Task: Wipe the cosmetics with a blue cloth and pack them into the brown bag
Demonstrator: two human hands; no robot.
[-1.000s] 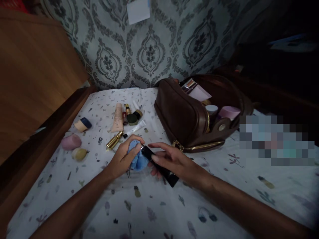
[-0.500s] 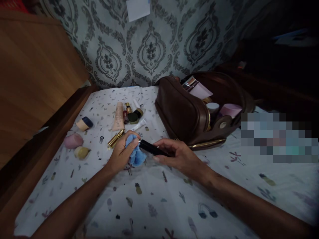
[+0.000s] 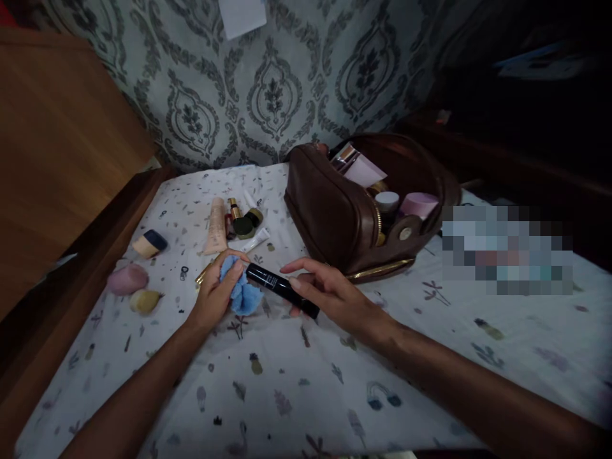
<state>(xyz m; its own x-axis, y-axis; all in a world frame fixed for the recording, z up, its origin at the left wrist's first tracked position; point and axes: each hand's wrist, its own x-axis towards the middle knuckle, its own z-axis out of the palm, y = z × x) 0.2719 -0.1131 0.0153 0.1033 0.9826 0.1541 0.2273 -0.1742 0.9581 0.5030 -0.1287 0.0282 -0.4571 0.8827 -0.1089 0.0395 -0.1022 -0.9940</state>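
Observation:
My left hand point(image 3: 220, 287) is closed around a crumpled blue cloth point(image 3: 245, 298), which wraps one end of a slim black cosmetic tube point(image 3: 270, 285) with small pale lettering. My right hand point(image 3: 329, 290) loosely grips the tube's other end, thumb over it and some fingertips below. Its index finger is lifted off. Just behind my left hand lies a gold tube point(image 3: 203, 273), partly covered by that hand. Beyond are a peach squeeze tube point(image 3: 217, 223), a dark round compact point(image 3: 243, 227) and a small white tube point(image 3: 257, 240).
An open brown leather bag point(image 3: 329, 207) with cosmetics inside stands behind my right hand. At left lie a pink sponge point(image 3: 127, 279), a yellowish sponge point(image 3: 145, 301) and a dark-capped beige jar point(image 3: 150, 243). A wooden panel point(image 3: 71, 140) borders the left side.
The view has shifted slightly, moving the scene left. My right hand's grip has loosened, with the index finger raised, and more of the black tube and its lettering shows.

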